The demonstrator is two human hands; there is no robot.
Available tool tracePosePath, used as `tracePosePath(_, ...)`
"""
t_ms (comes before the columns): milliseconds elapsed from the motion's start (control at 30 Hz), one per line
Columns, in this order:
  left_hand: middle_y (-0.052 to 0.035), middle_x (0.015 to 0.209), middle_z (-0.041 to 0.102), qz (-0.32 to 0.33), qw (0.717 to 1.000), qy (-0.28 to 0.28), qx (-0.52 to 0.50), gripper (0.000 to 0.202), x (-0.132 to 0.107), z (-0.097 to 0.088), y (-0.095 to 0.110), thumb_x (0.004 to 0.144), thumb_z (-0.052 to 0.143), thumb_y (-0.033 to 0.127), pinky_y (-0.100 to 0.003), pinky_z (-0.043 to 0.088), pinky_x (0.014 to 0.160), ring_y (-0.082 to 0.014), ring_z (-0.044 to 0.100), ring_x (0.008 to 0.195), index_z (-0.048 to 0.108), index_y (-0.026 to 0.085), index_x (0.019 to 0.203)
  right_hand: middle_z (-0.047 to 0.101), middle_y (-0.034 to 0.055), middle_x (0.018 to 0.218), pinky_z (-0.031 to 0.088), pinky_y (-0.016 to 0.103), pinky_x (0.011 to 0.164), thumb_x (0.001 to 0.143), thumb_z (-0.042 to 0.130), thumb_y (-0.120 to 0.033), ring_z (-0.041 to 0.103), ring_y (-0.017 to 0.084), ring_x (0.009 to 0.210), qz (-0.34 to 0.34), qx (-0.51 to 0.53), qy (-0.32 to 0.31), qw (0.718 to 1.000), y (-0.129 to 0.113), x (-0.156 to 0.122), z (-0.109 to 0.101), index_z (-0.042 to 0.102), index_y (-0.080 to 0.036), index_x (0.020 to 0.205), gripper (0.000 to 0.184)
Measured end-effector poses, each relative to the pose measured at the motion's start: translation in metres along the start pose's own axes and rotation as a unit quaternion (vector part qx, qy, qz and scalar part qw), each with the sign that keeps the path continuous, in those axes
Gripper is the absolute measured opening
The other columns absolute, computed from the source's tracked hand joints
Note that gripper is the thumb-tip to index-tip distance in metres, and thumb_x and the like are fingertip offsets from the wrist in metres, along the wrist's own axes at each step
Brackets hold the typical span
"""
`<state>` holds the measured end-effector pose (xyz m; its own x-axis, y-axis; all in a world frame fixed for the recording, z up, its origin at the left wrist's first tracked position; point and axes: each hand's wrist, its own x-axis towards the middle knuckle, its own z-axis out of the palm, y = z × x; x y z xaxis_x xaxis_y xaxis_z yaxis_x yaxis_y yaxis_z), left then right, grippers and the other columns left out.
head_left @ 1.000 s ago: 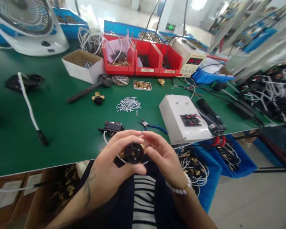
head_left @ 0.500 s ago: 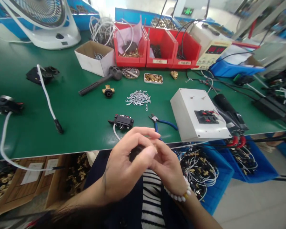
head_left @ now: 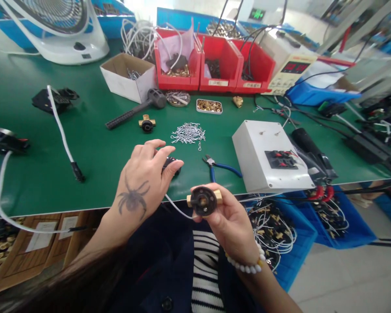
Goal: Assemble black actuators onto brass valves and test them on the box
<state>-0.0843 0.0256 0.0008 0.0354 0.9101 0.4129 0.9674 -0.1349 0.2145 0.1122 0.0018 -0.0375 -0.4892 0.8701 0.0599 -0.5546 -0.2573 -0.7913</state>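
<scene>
My right hand (head_left: 226,221) holds a round black part with brass ends (head_left: 203,200) just off the table's front edge, with a white wire running from it to the left. My left hand (head_left: 144,176) reaches forward onto the green table (head_left: 94,148). Its fingers close over a black switch block (head_left: 171,164) lying near the edge. Most of that block is hidden under the fingers.
Blue-handled pliers (head_left: 222,166) and a pile of small metal clips (head_left: 188,133) lie just beyond my hands. A white box with red switches (head_left: 269,156) sits to the right. Red bins (head_left: 213,65), a cardboard box (head_left: 125,78), a black mallet (head_left: 135,108) and a fan (head_left: 57,26) stand further back.
My hands have come apart. The left let go of the round part and reached forward to the black switch block. The right keeps the part and has turned its face up.
</scene>
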Motion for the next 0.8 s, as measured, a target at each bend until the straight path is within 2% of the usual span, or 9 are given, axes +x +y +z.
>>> tracePosePath(67,-0.0174,0.133,0.06,-0.027,0.998,-0.038,0.035,0.051,0.002,-0.002,0.006,0.099,0.047,0.05,-0.047,0.051,0.093,-0.0351,0.06,0.112,0.063,0.011,0.128,0.074,0.0013,0.096,0.058,0.023,0.07,0.087,0.076,-0.032,0.067,0.009,0.069,0.011,0.025,0.002,1.0,0.0,0.0,0.001,0.069,-0.028,0.116,0.031)
tracePosePath(133,-0.0175,0.132,0.06,-0.064,0.987,-0.119,0.082,0.054,0.004,0.0,0.011,0.097,0.051,0.053,-0.046,0.053,0.086,-0.0366,0.062,0.108,0.06,0.012,0.131,0.074,0.0034,0.093,0.056,0.023,0.062,0.087,0.075,-0.039,0.064,0.009,0.062,0.024,0.042,0.006,0.999,0.0,0.0,0.001,0.069,-0.025,0.113,0.031)
tracePosePath(233,-0.0153,0.12,0.063,-0.071,0.972,-0.199,0.105,0.049,0.008,0.01,0.014,0.095,0.054,0.055,-0.042,0.053,0.074,-0.0356,0.065,0.099,0.062,0.016,0.122,0.073,0.0038,0.091,0.055,0.025,0.06,0.083,0.078,-0.043,0.062,0.01,0.061,0.035,0.048,0.012,0.998,0.0,0.0,0.002,0.068,-0.024,0.112,0.036)
tracePosePath(333,-0.0138,0.107,0.064,-0.083,0.981,-0.158,0.073,0.042,0.009,0.021,0.01,0.094,0.054,0.054,-0.044,0.051,0.081,-0.034,0.065,0.094,0.064,0.015,0.105,0.072,0.0024,0.094,0.057,0.028,0.066,0.079,0.082,-0.039,0.064,0.012,0.066,0.033,0.038,0.016,0.999,-0.002,-0.002,0.002,0.067,-0.029,0.113,0.038)
tracePosePath(433,-0.0082,0.099,0.065,-0.159,0.976,-0.105,-0.104,0.037,0.007,0.021,-0.001,0.092,0.054,0.052,-0.041,0.048,0.085,-0.0278,0.063,0.09,0.063,0.017,0.1,0.073,0.0021,0.108,0.059,0.027,0.07,0.08,0.082,-0.031,0.067,0.011,0.073,0.036,0.043,0.006,0.998,-0.004,-0.003,0.002,0.068,-0.031,0.111,0.034)
tracePosePath(500,-0.0039,0.094,0.063,-0.205,0.928,-0.081,-0.3,0.037,0.005,0.015,-0.008,0.086,0.06,0.054,-0.033,0.048,0.077,-0.0221,0.06,0.084,0.061,0.019,0.1,0.074,0.002,0.107,0.059,0.026,0.072,0.081,0.081,-0.029,0.068,0.011,0.075,0.049,0.055,-0.005,0.997,-0.005,-0.003,0.003,0.068,-0.031,0.113,0.034)
tracePosePath(633,-0.0021,0.096,0.061,-0.238,0.781,-0.048,-0.576,0.04,0.001,0.0,-0.005,0.081,0.067,0.047,-0.024,0.048,0.066,-0.016,0.059,0.081,0.059,0.02,0.11,0.075,0.0056,0.104,0.059,0.025,0.07,0.078,0.084,-0.03,0.07,0.011,0.073,0.109,0.058,0.002,0.992,-0.006,-0.002,0.008,0.063,-0.024,0.12,0.048)
tracePosePath(700,-0.0035,0.105,0.064,-0.232,0.755,-0.032,-0.613,0.041,-0.001,-0.004,0.005,0.089,0.059,0.044,-0.025,0.052,0.073,-0.0168,0.063,0.089,0.06,0.022,0.124,0.075,0.0056,0.098,0.059,0.025,0.068,0.077,0.085,-0.03,0.071,0.013,0.072,0.125,0.041,0.013,0.991,-0.006,-0.001,0.011,0.061,-0.021,0.122,0.051)
tracePosePath(800,-0.0055,0.123,0.066,-0.185,0.768,-0.018,-0.613,0.043,-0.008,-0.005,0.019,0.098,0.048,0.048,-0.032,0.056,0.089,-0.0213,0.065,0.109,0.059,0.028,0.135,0.074,0.0013,0.083,0.058,0.026,0.065,0.082,0.08,-0.033,0.071,0.013,0.069,0.109,0.007,0.029,0.994,-0.006,-0.002,0.016,0.059,-0.022,0.123,0.047)
